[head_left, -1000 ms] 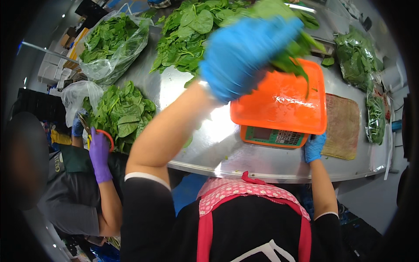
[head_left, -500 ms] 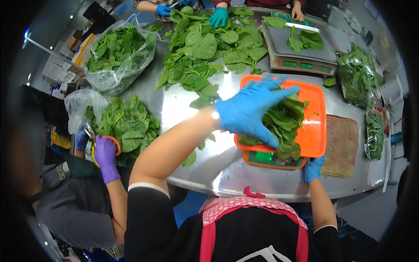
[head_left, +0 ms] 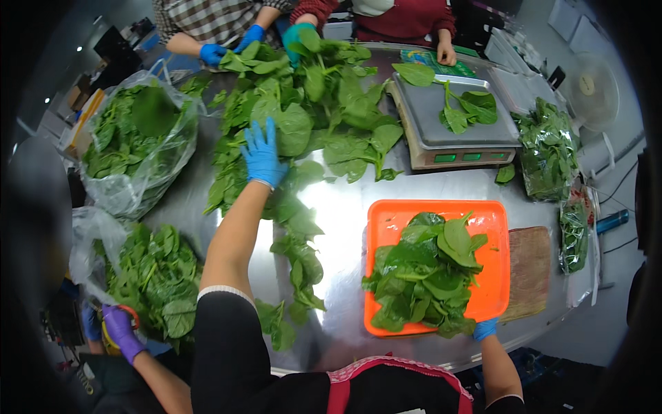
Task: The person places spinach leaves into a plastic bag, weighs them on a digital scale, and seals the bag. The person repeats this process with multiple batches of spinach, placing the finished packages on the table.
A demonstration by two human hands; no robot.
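Gathering spinach leaves (head_left: 293,127) seemed the step in hand: our left hand (head_left: 264,160) was spread wide over the heap, apparently holding nothing. A loose bunch (head_left: 422,279) lay in the orange tray (head_left: 493,286); our right hand (head_left: 487,329) met its near corner, grip hidden, so we couldn't tell. Next called for closing the left fingers round leaves.

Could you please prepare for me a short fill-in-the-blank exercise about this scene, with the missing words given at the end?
1. The left hand, spread open at the leaves, is gloved in ____.
2. As the picture shows it, the right hand is at the lower ____ corner of the tray.
3. The colour of the tray is ____.
4. The grey scale bears ____ leaves than the tray.

Missing words: blue; right; orange; fewer.
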